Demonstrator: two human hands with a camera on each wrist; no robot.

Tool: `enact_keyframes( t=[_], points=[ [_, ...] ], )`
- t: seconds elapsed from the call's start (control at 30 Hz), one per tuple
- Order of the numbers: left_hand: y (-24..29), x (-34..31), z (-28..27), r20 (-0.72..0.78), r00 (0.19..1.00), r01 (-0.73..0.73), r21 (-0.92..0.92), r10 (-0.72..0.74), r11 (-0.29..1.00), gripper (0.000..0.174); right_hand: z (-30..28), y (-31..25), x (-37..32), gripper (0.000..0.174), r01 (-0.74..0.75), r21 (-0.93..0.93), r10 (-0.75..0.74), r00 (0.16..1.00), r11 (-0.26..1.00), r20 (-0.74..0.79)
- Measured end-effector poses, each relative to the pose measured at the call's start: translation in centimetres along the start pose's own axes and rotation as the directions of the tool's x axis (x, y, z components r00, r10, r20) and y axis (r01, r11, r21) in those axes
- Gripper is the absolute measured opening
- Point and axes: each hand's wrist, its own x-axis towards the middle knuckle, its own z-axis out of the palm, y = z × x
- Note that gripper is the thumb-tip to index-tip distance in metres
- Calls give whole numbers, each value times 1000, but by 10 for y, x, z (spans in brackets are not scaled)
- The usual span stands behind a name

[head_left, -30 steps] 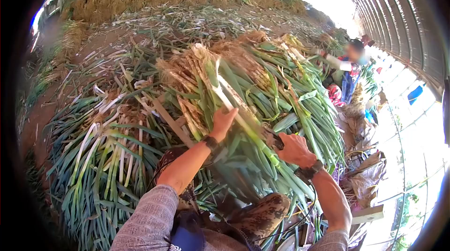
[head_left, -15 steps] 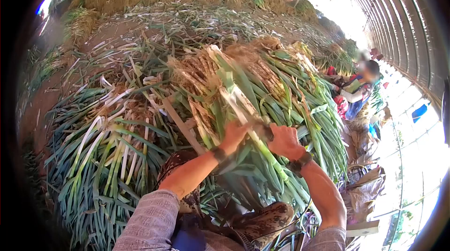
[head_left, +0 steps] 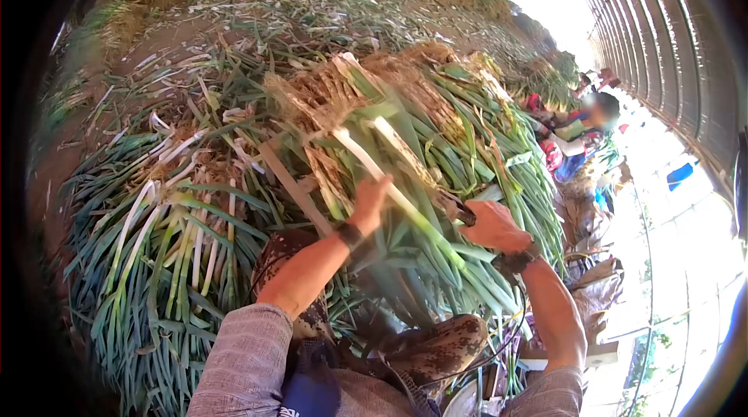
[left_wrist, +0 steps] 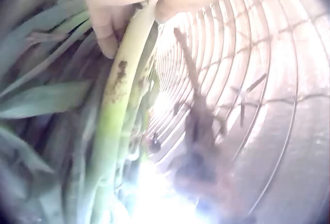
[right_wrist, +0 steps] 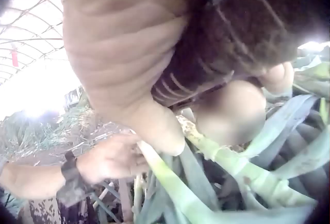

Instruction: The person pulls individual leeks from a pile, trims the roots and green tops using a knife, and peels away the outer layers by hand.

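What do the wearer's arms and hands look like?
Left hand and right hand have no gloves. Dark, chunky wristbands on both. Grey, textured sleeves stop well short of the wrists, leaving lower forearms uncovered.

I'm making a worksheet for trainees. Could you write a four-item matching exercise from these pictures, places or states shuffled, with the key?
1. left hand
2. right hand
3. wooden slat
4. background person

A. between the left leek heap and right leek heap
B. gripping a dark object
C. upper right of the head view
D. holding a pale leek stalk

Pairs: 1-D; 2-B; 3-A; 4-C
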Motion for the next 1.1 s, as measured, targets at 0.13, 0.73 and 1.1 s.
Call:
enact_keyframes(
  t=[0.13, 0.73, 1.1],
  points=[
    [55, 32, -20, 10, 1000, -18, -389, 24, 921, 27, 18, 21, -44, 32, -57, 62, 47, 988, 996, 146],
    [24, 7, -36, 182, 953, 251, -30, -242, 967, 28, 79, 35, -98, 28, -103, 317, 94, 995, 943, 44],
    [-4, -10, -2, 207, 919, 349, -38, -335, 936, 13, 79, 110, -139, 26, -250, 0, 246, 956, 968, -158]
  ],
)
